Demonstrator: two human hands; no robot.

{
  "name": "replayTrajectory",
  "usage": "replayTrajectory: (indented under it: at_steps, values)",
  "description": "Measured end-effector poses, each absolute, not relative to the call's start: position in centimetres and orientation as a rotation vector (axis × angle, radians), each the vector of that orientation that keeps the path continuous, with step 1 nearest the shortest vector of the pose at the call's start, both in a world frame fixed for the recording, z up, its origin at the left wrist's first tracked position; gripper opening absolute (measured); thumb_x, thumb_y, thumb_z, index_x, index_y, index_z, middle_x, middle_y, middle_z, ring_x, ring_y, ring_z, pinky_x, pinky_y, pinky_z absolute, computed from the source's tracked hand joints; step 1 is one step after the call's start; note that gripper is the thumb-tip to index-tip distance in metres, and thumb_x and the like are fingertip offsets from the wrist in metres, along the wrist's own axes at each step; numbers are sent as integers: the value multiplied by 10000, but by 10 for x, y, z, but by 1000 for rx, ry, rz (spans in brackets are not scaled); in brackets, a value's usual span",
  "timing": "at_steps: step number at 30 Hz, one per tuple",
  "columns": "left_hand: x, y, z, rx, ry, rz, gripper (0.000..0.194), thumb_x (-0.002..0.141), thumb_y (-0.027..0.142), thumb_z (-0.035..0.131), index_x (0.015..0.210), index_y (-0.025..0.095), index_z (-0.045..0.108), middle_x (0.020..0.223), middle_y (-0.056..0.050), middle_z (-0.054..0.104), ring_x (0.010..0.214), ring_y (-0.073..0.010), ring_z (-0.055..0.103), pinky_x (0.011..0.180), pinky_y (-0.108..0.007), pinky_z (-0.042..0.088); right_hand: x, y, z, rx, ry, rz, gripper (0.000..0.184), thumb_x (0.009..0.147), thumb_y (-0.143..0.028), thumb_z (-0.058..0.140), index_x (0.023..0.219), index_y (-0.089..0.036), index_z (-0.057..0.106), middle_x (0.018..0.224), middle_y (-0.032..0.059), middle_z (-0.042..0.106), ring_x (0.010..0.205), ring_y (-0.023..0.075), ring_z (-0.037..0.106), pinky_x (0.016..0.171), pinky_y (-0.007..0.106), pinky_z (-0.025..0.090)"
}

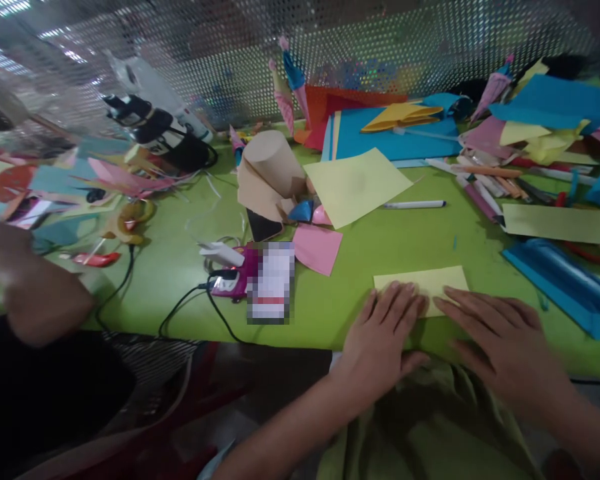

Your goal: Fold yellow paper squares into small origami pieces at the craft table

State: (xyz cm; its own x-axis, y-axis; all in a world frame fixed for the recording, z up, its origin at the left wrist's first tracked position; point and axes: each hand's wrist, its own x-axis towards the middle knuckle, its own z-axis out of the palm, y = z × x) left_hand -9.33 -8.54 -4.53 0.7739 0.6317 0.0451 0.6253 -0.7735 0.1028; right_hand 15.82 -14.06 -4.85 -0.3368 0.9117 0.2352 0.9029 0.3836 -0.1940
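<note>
A folded light-yellow paper [430, 280] lies near the front edge of the green table [390, 243]. My left hand [383, 337] rests flat on its lower left part, fingers stretched out. My right hand [500, 340] lies flat beside it, fingertips on the paper's right lower edge. Both hands press down and hold nothing.
A bigger yellow sheet [357, 187], a pink square [317, 248], a white pen [414, 205], a beige paper cone [270, 170] and piles of coloured paper [545, 113] crowd the table. Chargers with black cables [225, 280] lie left. Another person's arm [35, 293] is at far left.
</note>
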Motion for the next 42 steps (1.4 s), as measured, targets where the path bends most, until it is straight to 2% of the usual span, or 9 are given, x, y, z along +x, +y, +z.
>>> replayTrajectory:
  at_steps: [4,9,13,16,23,30,37,40,42]
  values:
    - [-100,-83,-48,2832,1014,134,823,1078,693,384,1718,184,297,1793,-79,306,1660,-309,269,1315,-526,298,170,-133,-54,-1573,-2383,99,551,1076,-422,506,1621,-349,475,1590,39,634,1399,302,634,1134,544,424]
    - [-99,-64,-29,2664,1009,224,545,1091,527,523,1566,259,545,1694,-62,501,1556,-269,457,1221,-489,427,206,-130,-50,-1811,-2160,-19,392,1061,-427,559,1429,-335,661,1382,58,770,1246,374,713,983,554,520]
    - [-87,-41,-16,2589,1206,272,721,989,532,720,1605,243,479,1655,-136,533,1522,-350,483,1190,-579,417,204,-112,-44,-1725,-2202,20,447,1076,-477,544,1481,-297,601,1437,86,722,1269,364,692,994,543,539]
    - [-84,-33,-14,2554,1255,241,774,942,497,790,1587,204,477,1591,-156,586,1467,-354,528,1168,-577,419,194,-97,-44,-1673,-2267,55,585,1071,-573,503,1582,-287,497,1525,120,654,1314,390,656,1000,583,539]
    - [-92,-40,-14,2552,1257,308,739,924,374,828,1570,247,494,1396,-98,692,1309,-300,610,1117,-512,422,188,-88,-46,-1643,-2252,106,584,1038,-592,547,1561,-333,529,1396,108,723,1231,381,685,976,559,539]
    - [-93,-42,-13,2557,1208,283,766,941,502,793,1586,245,472,1536,-133,614,1439,-326,534,1164,-543,388,186,-85,-46,-1578,-2285,98,594,1011,-559,608,1551,-319,554,1339,113,730,1195,363,684,951,527,536]
    - [-97,-45,-13,2589,1242,328,730,949,377,805,1589,264,475,1326,-90,687,1258,-285,612,1083,-467,428,185,-85,-46,-1569,-2277,140,521,1067,-490,528,1549,-295,563,1141,107,754,1047,325,697,861,474,520]
    - [-97,-47,-10,2592,1264,327,710,963,293,784,1599,266,467,1220,-66,702,1165,-261,628,1033,-434,450,181,-83,-40,-1546,-2239,212,463,1074,-504,519,1464,-287,643,1068,89,785,989,310,714,828,456,512]
    - [-97,-49,-7,2581,1274,334,653,980,233,748,1580,280,495,1165,-49,719,1116,-248,641,1008,-423,459,178,-82,-33,-1501,-2201,266,361,1065,-505,548,1287,-295,740,1015,71,793,947,296,722,806,440,513]
